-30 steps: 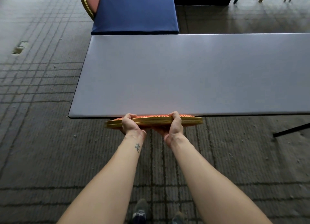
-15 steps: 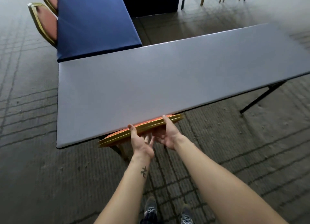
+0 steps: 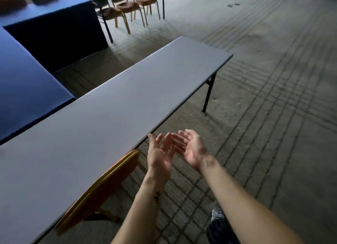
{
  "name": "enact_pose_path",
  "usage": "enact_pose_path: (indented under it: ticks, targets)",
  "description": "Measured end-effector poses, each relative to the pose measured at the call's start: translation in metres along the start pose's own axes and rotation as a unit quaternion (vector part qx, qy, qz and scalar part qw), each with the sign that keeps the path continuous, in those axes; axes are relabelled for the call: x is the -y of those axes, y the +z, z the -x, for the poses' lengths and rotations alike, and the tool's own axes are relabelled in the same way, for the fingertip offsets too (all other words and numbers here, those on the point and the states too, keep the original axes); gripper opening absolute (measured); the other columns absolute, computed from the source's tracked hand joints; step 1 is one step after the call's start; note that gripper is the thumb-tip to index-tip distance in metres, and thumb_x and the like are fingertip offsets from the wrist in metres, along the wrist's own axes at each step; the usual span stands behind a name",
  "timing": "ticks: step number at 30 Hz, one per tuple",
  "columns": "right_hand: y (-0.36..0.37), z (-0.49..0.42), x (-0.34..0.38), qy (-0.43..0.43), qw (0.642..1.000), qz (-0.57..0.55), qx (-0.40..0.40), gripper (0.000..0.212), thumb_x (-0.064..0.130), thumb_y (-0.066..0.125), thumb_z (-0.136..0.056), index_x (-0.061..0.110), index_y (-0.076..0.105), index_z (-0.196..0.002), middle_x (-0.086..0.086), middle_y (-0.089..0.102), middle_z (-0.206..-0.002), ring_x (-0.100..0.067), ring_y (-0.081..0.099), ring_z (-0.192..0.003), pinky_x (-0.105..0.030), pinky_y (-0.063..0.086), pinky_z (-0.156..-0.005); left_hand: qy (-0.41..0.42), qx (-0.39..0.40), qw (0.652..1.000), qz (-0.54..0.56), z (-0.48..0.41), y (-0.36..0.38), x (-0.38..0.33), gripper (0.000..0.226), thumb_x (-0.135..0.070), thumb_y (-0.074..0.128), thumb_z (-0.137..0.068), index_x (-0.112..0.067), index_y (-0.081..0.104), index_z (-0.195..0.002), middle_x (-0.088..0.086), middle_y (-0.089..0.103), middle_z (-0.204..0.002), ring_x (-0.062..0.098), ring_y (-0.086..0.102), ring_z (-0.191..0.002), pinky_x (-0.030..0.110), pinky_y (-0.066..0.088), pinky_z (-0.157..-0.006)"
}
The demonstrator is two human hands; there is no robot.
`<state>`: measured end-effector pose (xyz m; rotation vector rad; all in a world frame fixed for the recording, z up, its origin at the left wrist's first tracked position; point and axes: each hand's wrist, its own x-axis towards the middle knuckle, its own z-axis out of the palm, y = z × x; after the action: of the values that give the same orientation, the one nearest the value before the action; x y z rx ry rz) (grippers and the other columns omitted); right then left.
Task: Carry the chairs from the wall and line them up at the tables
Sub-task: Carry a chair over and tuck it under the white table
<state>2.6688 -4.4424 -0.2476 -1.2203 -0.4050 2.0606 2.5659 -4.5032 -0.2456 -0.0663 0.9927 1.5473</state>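
Observation:
A chair with a gold frame and a red back [image 3: 102, 189] stands pushed under the near edge of the long grey table [image 3: 102, 119]; only its backrest top shows. My left hand [image 3: 159, 156] and my right hand [image 3: 191, 148] hover side by side to the right of the backrest, palms up, fingers spread and relaxed. Neither hand touches the chair or the table.
A blue-covered table [image 3: 27, 83] adjoins the grey table on the left. Three gold-legged chairs [image 3: 127, 8] stand at a far table. The grey table's black legs [image 3: 207, 94] are at its right end. Tiled floor stretches to the right. My shoe [image 3: 218, 214] shows below.
Both hands have let go of the chair's backrest and drawn off to the right, opening. My view has swung right along the table.

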Motion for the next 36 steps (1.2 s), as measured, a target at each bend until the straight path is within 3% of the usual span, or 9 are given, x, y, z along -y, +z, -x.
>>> enact_pose_path:
  ticks: [4,8,11,16,23,29,36]
  targets:
    - [-0.066,-0.005,0.092,-0.075,0.995,-0.068,0.0,0.026,0.03,0.042,-0.105,0.013,0.058,-0.114,-0.012,0.073,-0.113,-0.023,0.071,-0.095,-0.035,0.055,-0.086,-0.016,0.078,0.995,-0.059,-0.026,0.085,0.05,0.061,-0.057,0.038,-0.104,-0.01,0.051,-0.14,0.012,0.07,-0.128,0.027,0.064,-0.124,0.042,0.047,-0.105]
    - [-0.143,-0.002,0.172,-0.138,0.986,-0.095,0.001,0.031,0.029,0.041,-0.105,0.01,0.057,-0.123,-0.016,0.071,-0.125,-0.029,0.067,-0.117,-0.042,0.048,-0.106,-0.049,0.13,0.986,-0.088,-0.053,0.175,0.113,0.061,-0.058,0.038,-0.104,-0.01,0.052,-0.139,0.012,0.07,-0.129,0.028,0.064,-0.123,0.044,0.045,-0.109]
    - [-0.202,-0.003,0.235,-0.181,0.977,-0.114,-0.014,0.032,0.027,0.041,-0.105,0.009,0.057,-0.126,-0.017,0.07,-0.126,-0.028,0.064,-0.124,-0.043,0.044,-0.112,-0.078,0.159,0.979,-0.101,-0.071,0.249,0.161,0.062,-0.057,0.039,-0.103,-0.009,0.051,-0.14,0.014,0.069,-0.13,0.031,0.063,-0.125,0.048,0.042,-0.113]
    - [-0.266,-0.019,0.335,-0.218,0.963,-0.158,-0.027,0.033,0.027,0.039,-0.105,0.009,0.057,-0.126,-0.019,0.069,-0.128,-0.03,0.062,-0.126,-0.044,0.041,-0.113,-0.108,0.196,0.968,-0.115,-0.11,0.354,0.212,0.065,-0.056,0.04,-0.102,-0.006,0.052,-0.142,0.016,0.067,-0.132,0.034,0.061,-0.128,0.051,0.038,-0.116]
    - [-0.307,-0.091,0.433,-0.214,0.954,-0.211,-0.019,0.034,0.024,0.039,-0.104,0.007,0.056,-0.128,-0.021,0.067,-0.13,-0.032,0.062,-0.126,-0.044,0.044,-0.109,-0.136,0.214,0.957,-0.138,-0.206,0.445,0.238,0.065,-0.056,0.038,-0.103,-0.007,0.051,-0.144,0.017,0.064,-0.138,0.034,0.058,-0.132,0.05,0.037,-0.116]
    - [-0.312,-0.182,0.546,-0.237,0.95,-0.191,-0.067,0.03,0.023,0.041,-0.102,0.01,0.059,-0.121,-0.019,0.07,-0.125,-0.029,0.068,-0.114,-0.041,0.047,-0.103,-0.141,0.252,0.948,-0.137,-0.339,0.545,0.238,0.064,-0.057,0.035,-0.104,-0.009,0.052,-0.143,0.014,0.064,-0.138,0.031,0.059,-0.131,0.049,0.038,-0.115]
    - [-0.308,-0.253,0.696,-0.306,0.924,-0.221,-0.063,0.034,0.023,0.04,-0.103,0.007,0.055,-0.128,-0.022,0.066,-0.131,-0.033,0.064,-0.123,-0.043,0.046,-0.106,-0.18,0.329,0.914,-0.151,-0.445,0.698,0.234,0.065,-0.056,0.035,-0.105,-0.008,0.049,-0.146,0.015,0.063,-0.139,0.031,0.059,-0.131,0.049,0.039,-0.115]
